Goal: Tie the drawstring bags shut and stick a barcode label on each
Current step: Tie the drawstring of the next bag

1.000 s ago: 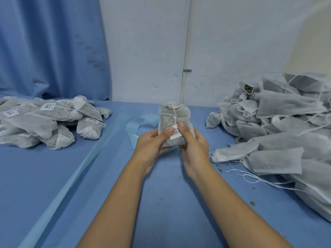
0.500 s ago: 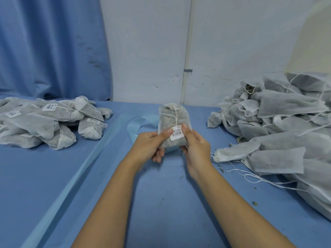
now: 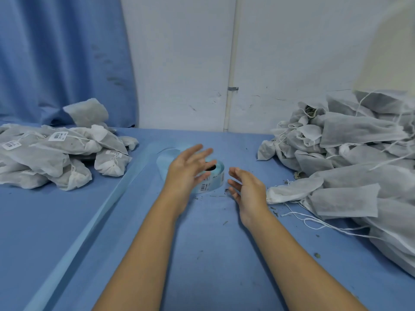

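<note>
My left hand [image 3: 186,170] hovers with spread fingers over the roll of barcode labels [image 3: 214,179], which lies on the blue table. My right hand [image 3: 246,187] is open just right of the roll, holding nothing. A grey drawstring bag [image 3: 86,112] is in the air above the left pile of labelled, tied bags [image 3: 58,153]. On the right lies a big pile of unlabelled bags [image 3: 354,158] with loose white strings.
A long strip of light blue label backing [image 3: 94,212] runs from the roll toward the near left across the blue table [image 3: 202,254]. Dark crumbs are scattered near the roll. A blue curtain [image 3: 56,52] hangs behind the left pile; a white wall is at the back.
Both hands held a tied bag and pressed a label on it. Now the bag has left my hands and flies over the left pile; both hands are empty and spread.
</note>
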Tool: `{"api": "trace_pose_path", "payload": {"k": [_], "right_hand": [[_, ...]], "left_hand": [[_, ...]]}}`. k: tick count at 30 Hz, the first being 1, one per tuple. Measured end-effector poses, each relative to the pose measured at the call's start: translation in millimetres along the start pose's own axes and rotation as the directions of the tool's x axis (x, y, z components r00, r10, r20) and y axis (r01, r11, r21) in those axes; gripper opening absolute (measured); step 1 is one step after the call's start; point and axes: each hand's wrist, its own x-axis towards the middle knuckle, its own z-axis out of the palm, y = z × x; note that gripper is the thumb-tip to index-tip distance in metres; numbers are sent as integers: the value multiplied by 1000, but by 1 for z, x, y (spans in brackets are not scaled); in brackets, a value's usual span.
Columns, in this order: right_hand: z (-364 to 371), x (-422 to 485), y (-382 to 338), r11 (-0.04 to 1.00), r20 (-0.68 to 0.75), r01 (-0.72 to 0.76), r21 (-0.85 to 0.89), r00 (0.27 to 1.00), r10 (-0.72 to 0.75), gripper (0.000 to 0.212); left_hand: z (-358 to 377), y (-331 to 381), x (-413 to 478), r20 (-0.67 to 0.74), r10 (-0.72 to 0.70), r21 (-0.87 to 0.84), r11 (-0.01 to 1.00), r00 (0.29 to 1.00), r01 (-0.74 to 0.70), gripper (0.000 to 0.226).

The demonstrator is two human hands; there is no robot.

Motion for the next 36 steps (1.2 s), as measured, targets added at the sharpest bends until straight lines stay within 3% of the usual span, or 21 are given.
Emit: {"api": "trace_pose_path", "payload": {"k": [4,6,7,9,11,14,16,19,21,23,26,30,32,34,36], "right_hand": [[-4,4,2,1000,-11,27,-6,1000,-27,21],[-8,8,3,974,-48,132,-185,989,-143,21],[-12,10,2,904,-57,213,-370,966,-251,19],[-20,11,2,658,5,344,-670,888,-460,14],[-28,13,0,450,73,339,-826,856,-511,11],[-35,13,-5,232,102,238,-943,871,-480,21],[-35,12,-11,68,197,275,-959,819,-538,24],[-34,11,-19,-76,332,363,-929,722,-607,23],[-36,13,-17,-189,351,296,-936,757,-551,29],[-41,15,-12,-271,230,123,-955,883,-409,36],[-47,16,-9,-248,31,-33,-968,967,-252,37],[-48,17,-12,-237,173,113,-965,952,-251,22],[-50,18,-11,-81,259,246,-966,922,-289,28],[-48,16,-12,177,312,398,-900,872,-377,50],[-37,7,-14,441,279,499,-746,835,-474,61]], "left_hand": [[37,-7,-8,60,53,311,948,997,-69,22],[53,-16,-12,136,134,495,849,982,-184,23],[58,-20,-13,180,161,578,781,970,-236,23],[64,-28,-15,221,190,662,691,957,-290,26],[65,-34,-16,213,194,677,678,958,-288,27],[60,-40,-14,209,169,695,667,963,-268,27],[57,-44,-14,216,159,691,672,963,-266,29],[54,-48,-13,192,138,666,709,972,-232,30],[53,-49,-12,166,141,660,719,976,-216,30],[52,-49,-12,159,134,649,732,978,-205,31],[52,-49,-13,162,108,641,744,981,-188,32],[52,-49,-13,154,97,630,757,983,-173,32],[51,-51,-13,128,56,591,797,990,-121,30],[52,-51,-13,81,-42,504,864,996,-4,25],[55,-48,-14,44,-141,420,901,989,110,19]]}}
